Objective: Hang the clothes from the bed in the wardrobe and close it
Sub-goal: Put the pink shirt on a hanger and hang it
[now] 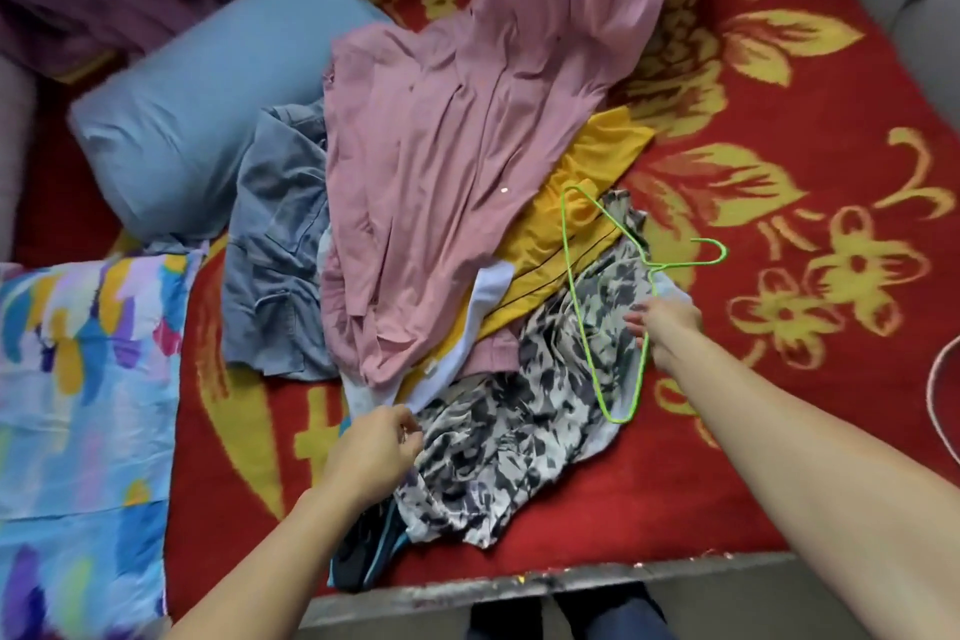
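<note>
Right hand grips the green hanger, left hand pinches patterned cloth at its fingertips — I'd find the neckline first.

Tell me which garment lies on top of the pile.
The pink garment: its cloth overlaps the blue denim one and the yellow one, covering part of each.

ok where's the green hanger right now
In the head view, the green hanger lies at the right of the clothes pile, on the patterned garment, gripped by the right hand.
</note>
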### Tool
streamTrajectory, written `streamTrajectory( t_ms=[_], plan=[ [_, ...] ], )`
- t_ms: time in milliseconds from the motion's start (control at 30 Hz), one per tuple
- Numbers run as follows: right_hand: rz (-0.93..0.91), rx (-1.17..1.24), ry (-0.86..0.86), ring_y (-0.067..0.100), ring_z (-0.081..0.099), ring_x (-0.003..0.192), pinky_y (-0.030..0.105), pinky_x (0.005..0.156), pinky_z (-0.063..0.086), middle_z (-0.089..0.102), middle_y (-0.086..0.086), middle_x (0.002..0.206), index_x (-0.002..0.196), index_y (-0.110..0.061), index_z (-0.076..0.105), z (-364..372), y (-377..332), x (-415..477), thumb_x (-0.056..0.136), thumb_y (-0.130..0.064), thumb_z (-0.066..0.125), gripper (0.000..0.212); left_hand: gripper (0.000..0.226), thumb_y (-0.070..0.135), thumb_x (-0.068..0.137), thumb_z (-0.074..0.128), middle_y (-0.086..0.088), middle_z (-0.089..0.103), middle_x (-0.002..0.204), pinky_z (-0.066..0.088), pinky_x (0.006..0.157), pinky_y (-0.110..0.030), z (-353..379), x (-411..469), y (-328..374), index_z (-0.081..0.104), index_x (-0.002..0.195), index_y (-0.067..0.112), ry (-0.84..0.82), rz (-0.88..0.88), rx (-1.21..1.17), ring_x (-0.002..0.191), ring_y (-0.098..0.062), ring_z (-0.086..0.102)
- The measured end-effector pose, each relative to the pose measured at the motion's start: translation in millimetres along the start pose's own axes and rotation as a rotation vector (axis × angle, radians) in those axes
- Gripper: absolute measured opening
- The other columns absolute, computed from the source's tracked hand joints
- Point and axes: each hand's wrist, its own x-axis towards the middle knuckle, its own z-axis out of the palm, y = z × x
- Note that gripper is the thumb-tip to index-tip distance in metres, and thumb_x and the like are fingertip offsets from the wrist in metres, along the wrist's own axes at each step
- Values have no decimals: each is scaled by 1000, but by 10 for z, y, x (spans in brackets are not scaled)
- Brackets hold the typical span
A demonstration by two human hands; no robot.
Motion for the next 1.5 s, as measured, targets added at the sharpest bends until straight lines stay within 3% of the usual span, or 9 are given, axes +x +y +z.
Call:
streamTrajectory(
  t_ms=[133, 233, 333, 500, 600, 667, 1000, 1267, 1500],
  plan=[
    [-89, -581, 1, 33, 66, 84, 40, 78, 56, 67, 15, 85, 69, -14, 53, 252, 423, 288, 88, -23, 50, 21, 28, 27, 88, 55, -8, 58, 110, 47, 80, -37, 217, 616, -277, 59, 113, 13, 37, -37, -8, 101, -28, 57],
    [-311, -876, 148, 34, 62, 97, 34, 72, 44, 68, 6, 102, 98, -24, 66, 403, 523, 165, 88, -30, 50, 20, 42, 31, 87, 61, -14, 51, 118, 43, 86, -41, 269, 1053, -455, 52, 123, 10, 132, -84, 1, 109, -34, 50],
    [-743, -973, 93, 28, 59, 103, 35, 72, 43, 63, 2, 113, 121, -24, 60, 724, 379, 34, 93, -25, 49, 30, 59, 37, 81, 70, -13, 48, 126, 43, 94, -45, 339, 1442, -573, 48, 133, 19, 134, -106, -34, 116, -36, 47],
    [-1301, -1201, -126, 28, 47, 122, 41, 81, 48, 55, 5, 130, 129, -20, 56, 1782, 95, -20, 80, -10, 58, 51, 13, 18, 79, 56, -10, 61, 98, 46, 77, -44, 589, 1632, -636, 65, 88, 14, 171, -31, -100, 97, -36, 55],
    [-1284, -1606, -281, 26, 25, 141, 43, 95, 39, 35, 3, 150, 134, -29, 50, 2224, 54, -4, 83, -14, 55, 53, 22, 25, 75, 46, -10, 64, 79, 44, 68, -42, 610, 1427, -717, 60, 79, 10, 206, 67, -270, 82, -34, 58],
    [-1225, -1739, -300, 23, 31, 136, 40, 94, 36, 44, -1, 140, 123, -32, 57, 2241, 82, 32, 87, -24, 55, 37, 22, 30, 80, 46, -11, 61, 70, 40, 62, -40, 486, 1248, -780, 56, 73, 11, 245, 90, -377, 74, -34, 57],
    [-1204, -1676, -19, 30, 50, 103, 39, 78, 40, 64, 3, 101, 96, -19, 61, 1262, -512, -605, 80, -38, 64, 25, 45, 47, 81, 60, 3, 33, 46, 30, 52, -36, -653, 439, -666, 37, 53, 21, 400, 231, -478, 47, -12, 33],
    [-1378, -1099, -34, 35, 57, 97, 36, 67, 38, 63, 12, 95, 93, -20, 54, 1230, -1525, -2232, 75, -20, 60, 20, 37, 38, 82, 60, -1, 43, 52, 33, 52, -28, -1693, -683, -742, 48, 59, 12, 718, 251, -617, 51, -9, 37],
    [-1545, -639, -24, 36, 63, 88, 38, 73, 47, 70, 12, 90, 98, -23, 59, 896, -2167, -4020, 74, -37, 52, 29, 38, 40, 84, 58, -14, 45, 56, 35, 51, -36, -2774, -1818, -626, 53, 70, 5, 1081, 368, -604, 54, -13, 35]
  ],
)
